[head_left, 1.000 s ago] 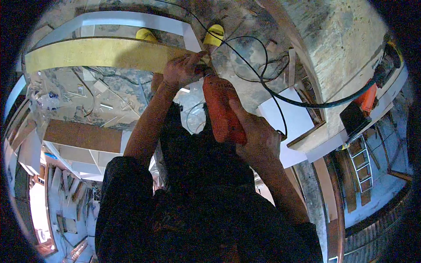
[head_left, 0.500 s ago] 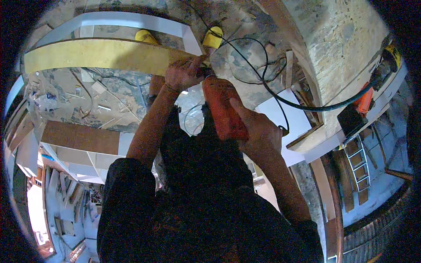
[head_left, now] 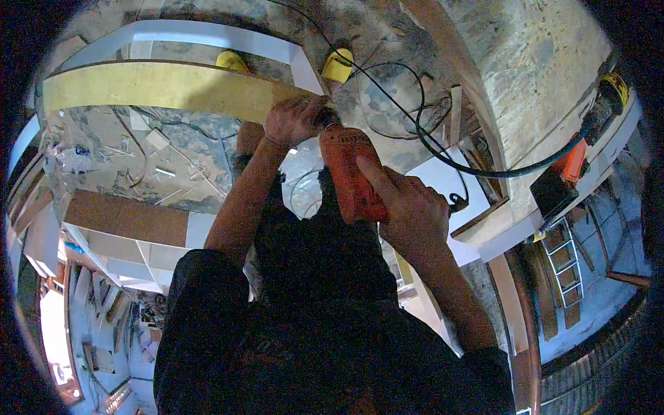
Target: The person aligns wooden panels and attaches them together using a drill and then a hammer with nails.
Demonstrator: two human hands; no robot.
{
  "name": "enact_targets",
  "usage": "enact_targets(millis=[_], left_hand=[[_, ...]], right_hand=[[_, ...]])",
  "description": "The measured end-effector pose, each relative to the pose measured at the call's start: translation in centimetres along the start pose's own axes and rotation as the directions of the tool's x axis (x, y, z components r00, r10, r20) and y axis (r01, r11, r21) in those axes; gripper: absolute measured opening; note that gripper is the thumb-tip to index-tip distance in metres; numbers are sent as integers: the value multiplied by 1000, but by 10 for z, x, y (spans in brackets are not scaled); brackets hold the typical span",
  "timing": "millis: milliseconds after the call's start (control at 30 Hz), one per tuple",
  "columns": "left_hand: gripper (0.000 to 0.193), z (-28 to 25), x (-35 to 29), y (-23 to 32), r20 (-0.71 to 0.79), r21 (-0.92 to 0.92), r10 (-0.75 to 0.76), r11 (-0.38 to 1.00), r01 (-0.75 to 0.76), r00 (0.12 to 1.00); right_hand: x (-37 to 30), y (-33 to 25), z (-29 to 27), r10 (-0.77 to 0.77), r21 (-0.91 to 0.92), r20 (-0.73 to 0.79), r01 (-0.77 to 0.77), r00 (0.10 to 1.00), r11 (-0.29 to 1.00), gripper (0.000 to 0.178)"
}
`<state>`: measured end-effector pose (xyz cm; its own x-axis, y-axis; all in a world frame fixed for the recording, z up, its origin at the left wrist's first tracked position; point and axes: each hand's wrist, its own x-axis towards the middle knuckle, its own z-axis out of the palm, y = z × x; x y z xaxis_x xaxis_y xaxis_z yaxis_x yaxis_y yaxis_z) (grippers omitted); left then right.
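1. Right hand point(head_left: 417, 213) is clamping the red drill point(head_left: 354, 176); drilling is seemingly the step in hand.
2. Left hand point(head_left: 293, 122) is touching the yellow board point(head_left: 166, 84), ahead-left of that grip; its closure I cannot tell.
3. Next move is calling for steady alignment.

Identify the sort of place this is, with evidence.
Probably a woodworking shop, though a fit-out site is possible: a red power tool held at one end of a long board, and offcuts strewn over the dirty floor.
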<state>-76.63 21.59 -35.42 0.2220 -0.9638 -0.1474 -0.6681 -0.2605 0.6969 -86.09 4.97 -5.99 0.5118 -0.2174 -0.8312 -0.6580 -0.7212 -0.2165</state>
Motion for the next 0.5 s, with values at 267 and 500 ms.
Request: enact_targets(millis=[267,500], left_hand=[[38,-3,5,3,-110,76,140,988,-133,984],[43,13,-1,-8,42,-44,21,999,-19,999]], right_hand=[[1,6,1,37,57,52,-40,998,998,78],[2,-1,-5,-2,-38,63,4,998,999,74]])
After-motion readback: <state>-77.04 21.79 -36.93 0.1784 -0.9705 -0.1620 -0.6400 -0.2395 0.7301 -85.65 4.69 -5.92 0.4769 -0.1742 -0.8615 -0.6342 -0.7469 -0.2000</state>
